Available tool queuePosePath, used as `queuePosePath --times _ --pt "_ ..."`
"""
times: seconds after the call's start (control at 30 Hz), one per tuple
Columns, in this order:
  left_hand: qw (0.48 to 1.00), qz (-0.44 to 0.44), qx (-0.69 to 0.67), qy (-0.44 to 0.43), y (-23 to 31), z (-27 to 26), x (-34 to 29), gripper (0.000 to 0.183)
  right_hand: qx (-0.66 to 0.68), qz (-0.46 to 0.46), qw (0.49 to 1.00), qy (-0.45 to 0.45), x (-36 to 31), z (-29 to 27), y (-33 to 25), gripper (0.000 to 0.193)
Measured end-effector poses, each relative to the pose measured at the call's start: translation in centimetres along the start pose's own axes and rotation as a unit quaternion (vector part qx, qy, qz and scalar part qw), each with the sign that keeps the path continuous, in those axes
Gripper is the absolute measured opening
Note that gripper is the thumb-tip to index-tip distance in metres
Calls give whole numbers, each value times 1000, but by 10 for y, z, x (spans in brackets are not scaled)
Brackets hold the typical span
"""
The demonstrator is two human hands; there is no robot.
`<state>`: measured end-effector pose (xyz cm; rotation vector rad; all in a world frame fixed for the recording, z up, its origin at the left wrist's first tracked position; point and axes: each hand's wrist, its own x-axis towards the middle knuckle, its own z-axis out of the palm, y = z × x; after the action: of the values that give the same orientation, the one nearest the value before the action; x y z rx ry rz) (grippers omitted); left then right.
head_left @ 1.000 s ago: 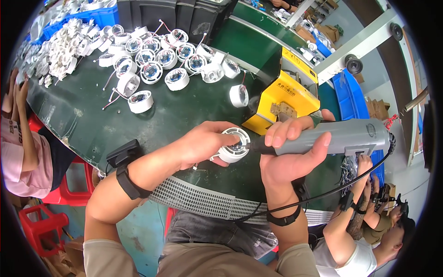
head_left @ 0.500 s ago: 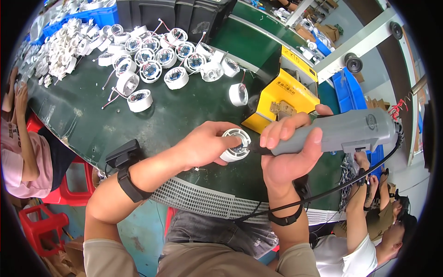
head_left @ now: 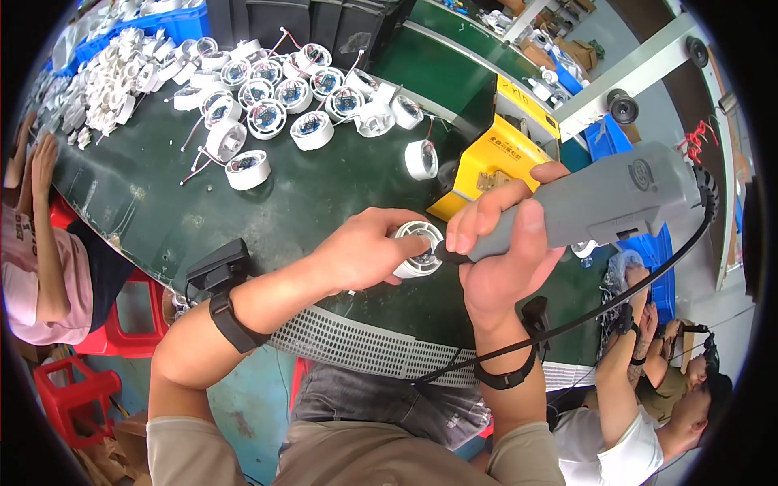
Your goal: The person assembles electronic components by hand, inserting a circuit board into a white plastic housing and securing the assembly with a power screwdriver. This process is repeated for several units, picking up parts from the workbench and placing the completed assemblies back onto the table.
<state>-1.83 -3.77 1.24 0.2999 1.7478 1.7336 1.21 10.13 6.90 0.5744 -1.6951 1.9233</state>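
My left hand (head_left: 365, 249) grips a round white housing (head_left: 419, 249) with a small circuit board inside, held just above the dark green table (head_left: 162, 194). My right hand (head_left: 502, 251) is wrapped around a grey electric screwdriver (head_left: 604, 202); its tip is pressed into the housing's open face. A black cable (head_left: 616, 296) runs from the tool's rear down past my right wrist. Both wrists wear black bands.
Several more white round housings (head_left: 267, 105) with wires lie at the table's far left, one alone (head_left: 421, 159) nearer. A yellow box (head_left: 494, 166) stands just behind my hands. Another person's arm (head_left: 36, 211) rests at the left; a person (head_left: 648, 397) sits at lower right.
The screwdriver has tilted up, its rear rising toward the upper right while the tip stays in the housing. My left hand keeps its hold in the same place.
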Motion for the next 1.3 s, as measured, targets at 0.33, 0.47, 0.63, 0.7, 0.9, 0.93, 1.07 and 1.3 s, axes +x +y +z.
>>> queuePosePath --times 0.33,0.47,0.63,0.7,0.9,0.93,1.07,1.3 --pt "999 10 41 4 2 -1 -3 41 26 -1 997 -70 -3 -6 2 38" --pt "998 -19 -47 -28 6 -9 -3 41 16 -51 999 -2 -8 -17 -7 48" --pt "983 -99 -132 -75 4 -31 -1 39 111 -69 985 112 -6 -25 -24 48" --pt "968 -102 -191 -124 6 -34 1 46 61 -49 991 107 -7 -36 -20 47" --pt "932 -114 -322 -118 13 -45 0 53 -103 72 989 83 -17 -46 -1 41" --pt "924 -116 -345 -121 12 -52 1 55 -125 86 986 64 -17 -50 1 43" --pt "988 -41 -112 96 5 -55 -16 53 -214 145 966 0 -23 -72 -9 58" --pt "920 35 239 307 -9 -115 -80 38 -404 -14 901 156 -29 -161 -20 38"
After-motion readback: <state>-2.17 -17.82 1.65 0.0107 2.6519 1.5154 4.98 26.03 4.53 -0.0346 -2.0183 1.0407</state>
